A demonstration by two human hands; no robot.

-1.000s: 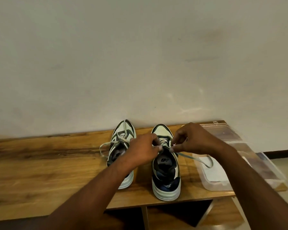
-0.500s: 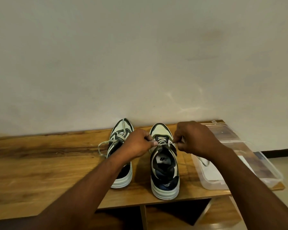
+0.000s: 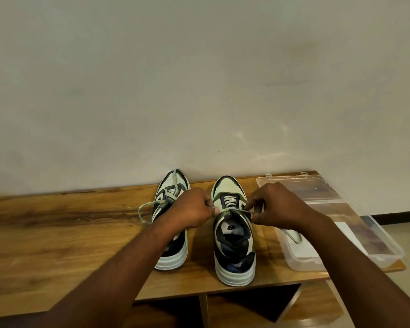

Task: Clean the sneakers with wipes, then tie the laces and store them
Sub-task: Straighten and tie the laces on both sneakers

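Sneakers, a green, cream and navy pair, stand side by side on a wooden table [image 3: 57, 235] at lower centre, toes toward the wall, heels toward the camera. The left sneaker [image 3: 171, 254] is partly hidden behind the left hand [image 3: 189, 213]. Both hands pinch the lace [image 3: 234, 210] of the right sneaker [image 3: 233, 245], the right hand [image 3: 279, 205] pulling it sideways. A clear plastic box [image 3: 341, 235] sits at right, its contents hard to make out.
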